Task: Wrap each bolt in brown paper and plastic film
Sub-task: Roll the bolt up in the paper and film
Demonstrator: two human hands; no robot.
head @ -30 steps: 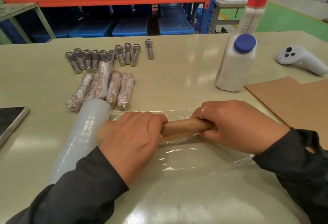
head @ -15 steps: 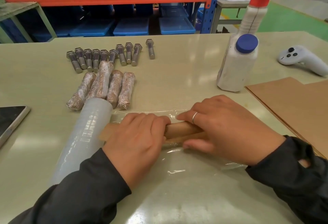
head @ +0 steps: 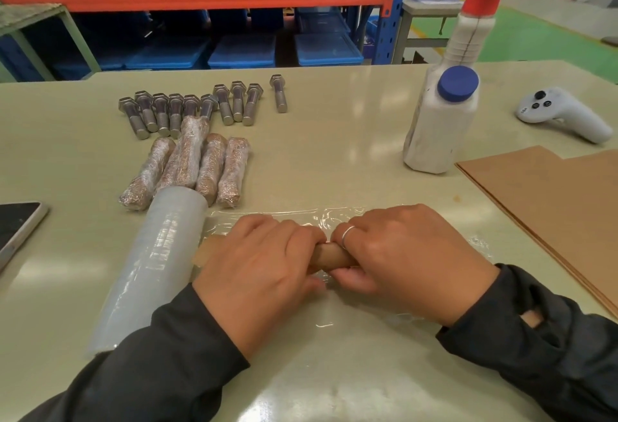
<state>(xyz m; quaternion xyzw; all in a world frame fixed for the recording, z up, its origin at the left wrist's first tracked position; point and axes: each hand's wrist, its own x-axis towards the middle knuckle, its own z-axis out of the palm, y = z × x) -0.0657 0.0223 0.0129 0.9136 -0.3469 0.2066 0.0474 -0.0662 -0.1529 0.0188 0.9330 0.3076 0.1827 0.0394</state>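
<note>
A bolt rolled in brown paper (head: 329, 256) lies crosswise on a sheet of clear plastic film (head: 334, 318) at the table's near middle. My left hand (head: 257, 274) grips its left part and my right hand (head: 404, 261) grips its right part, so only a short stretch between them and a paper end at the left show. The film roll (head: 150, 264) lies left of my hands. Beyond it lie several wrapped bolts (head: 200, 161), and behind those a row of several bare steel bolts (head: 200, 104).
Brown paper sheets (head: 551, 194) are stacked at the right. A white bottle with a blue cap (head: 441, 120) stands beyond them, a white controller (head: 565, 114) farther right. A phone (head: 16, 227) lies at the left edge. Blue bins fill the rack behind the table.
My right hand has slid leftwards along the paper roll until it nearly meets my left hand. The far edge of the film now lies just beyond my knuckles.
</note>
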